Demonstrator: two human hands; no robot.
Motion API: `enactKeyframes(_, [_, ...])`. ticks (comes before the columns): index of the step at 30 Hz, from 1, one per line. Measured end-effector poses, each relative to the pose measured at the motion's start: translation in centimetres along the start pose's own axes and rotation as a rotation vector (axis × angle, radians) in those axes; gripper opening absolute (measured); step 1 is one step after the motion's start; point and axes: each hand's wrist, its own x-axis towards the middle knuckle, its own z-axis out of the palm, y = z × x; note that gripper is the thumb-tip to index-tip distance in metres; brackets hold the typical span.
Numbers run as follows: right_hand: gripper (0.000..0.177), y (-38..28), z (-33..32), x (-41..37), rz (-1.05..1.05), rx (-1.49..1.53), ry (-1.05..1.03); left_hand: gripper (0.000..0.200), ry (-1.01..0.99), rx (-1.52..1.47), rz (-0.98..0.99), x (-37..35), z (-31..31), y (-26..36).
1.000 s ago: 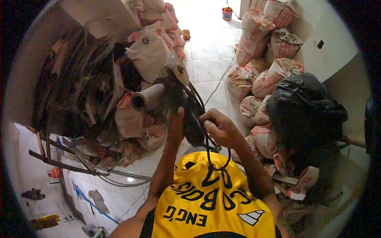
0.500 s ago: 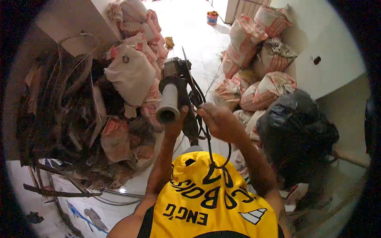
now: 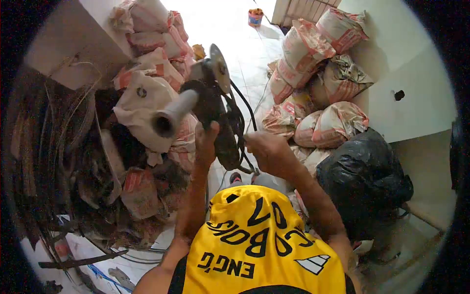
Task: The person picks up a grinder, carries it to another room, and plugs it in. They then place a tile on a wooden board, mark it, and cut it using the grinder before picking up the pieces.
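Note:
An angle grinder with a dark body is gripped in my left hand, in front of my chest. A thin cutting disc shows at its far end, tilted. From its side a grey tube-like handle points towards the lower left, its open end facing me. A black power cord runs in loops along the grinder's right side. My right hand is closed on the cord beside the grinder's body; the fingertips are partly hidden.
Stacked filled sacks line the right, with a black plastic bag nearer me. More sacks and a dark heap of long scrap strips fill the left. A small bucket stands far ahead on the white tiled floor.
The grinder has turned, so its disc now shows its face and the tube handle has swung left. My right hand stays beside it; the cord loop over my shirt has moved up.

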Motion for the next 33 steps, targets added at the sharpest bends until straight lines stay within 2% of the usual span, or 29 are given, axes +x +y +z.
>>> enactKeyframes(1, [0.018, 2.2, -0.4, 0.5, -0.042, -0.055, -0.080, 0.041, -0.024, -0.105, -0.079, 2.5, 0.2, 0.2])
enactKeyframes(2, [0.017, 3.8, -0.8, 0.3, -0.096, -0.114, -0.169, 0.041, 0.052, -0.173, -0.091, 3.6, 0.6, 0.6])
enactKeyframes(4, [0.016, 7.6, -1.4, -0.2, -0.061, -0.083, -0.061, 0.041, 0.213, -0.299, -0.098, 5.8, 2.9, 3.5])
enactKeyframes(5, [0.015, 9.1, -2.2, -0.1, -0.012, -0.054, 0.016, 0.038, 0.199, -0.332, -0.054, 7.7, 1.4, 3.0])
enactKeyframes(9, [0.011, 17.0, -3.0, 3.3, 0.138, 0.105, 0.281, 0.039, 0.217, -0.165, 0.037, 13.0, -1.3, 2.8])
enactKeyframes(10, [0.012, 19.1, -2.9, 4.9, 0.111, 0.068, 0.284, 0.040, 0.215, -0.080, 0.059, 13.8, -1.4, 2.9])
enactKeyframes(12, [0.015, 23.1, -2.7, 10.0, 0.053, -0.013, 0.299, 0.042, 0.210, -0.098, 0.025, 16.3, -0.8, 3.2])
enactKeyframes(14, [0.023, 25.3, -2.4, 15.0, 0.363, 0.522, 0.137, 0.046, 0.233, 0.501, 0.266, 18.5, -4.0, 1.3])
enactKeyframes(16, [0.031, 26.0, -2.7, 21.0, 0.378, 0.779, 0.092, 0.050, 0.202, 0.455, 0.291, 21.6, -3.5, 0.6])
enactKeyframes(18, [0.037, 25.7, -4.1, 26.1, 0.243, 0.895, -0.003, 0.056, 0.107, -0.198, 0.048, 23.9, -0.1, 3.5])
enactKeyframes(19, [0.036, 26.0, -3.5, 28.0, 0.173, 0.953, 0.008, 0.062, 0.020, -0.012, 0.055, 24.9, 1.1, 4.7])
enactKeyframes(20, [0.036, 26.8, -3.3, 30.0, 0.100, 1.004, 0.014, 0.064, 0.048, -0.030, 0.053, 26.0, 1.3, 4.8])
enactKeyframes(23, [0.029, 28.1, -4.0, 34.9, -0.008, 0.953, -0.020, 0.063, 0.102, -0.020, 0.069, 29.0, 0.5, 4.8])
enactKeyframes(26, [0.024, 29.1, -6.0, 39.3, 0.193, 0.971, -0.124, 0.058, 0.104, 0.093, 0.082, 32.2, -0.9, 4.6])
enactKeyframes(28, [0.022, 32.1, -6.1, 42.8, 0.188, 0.909, 0.026, 0.058, 0.108, 0.119, 0.082, 35.6, -1.3, 4.8])
enactKeyframes(30, [0.026, 38.2, -4.9, 47.5, 0.251, 0.963, 0.073, 0.058, 0.107, 0.126, 0.076, 40.0, -1.8, 5.3])
enactKeyframes(32, [0.026, 41.8, -8.4, 53.2, 0.290, 0.760, 0.187, 0.058, 0.099, 0.122, 0.065, 44.9, -2.6, 5.8])
enactKeyframes(33, [0.025, 42.5, -11.2, 55.8, 0.251, 0.752, 0.248, 0.058, 0.094, 0.122, 0.064, 47.5, -3.1, 6.1])
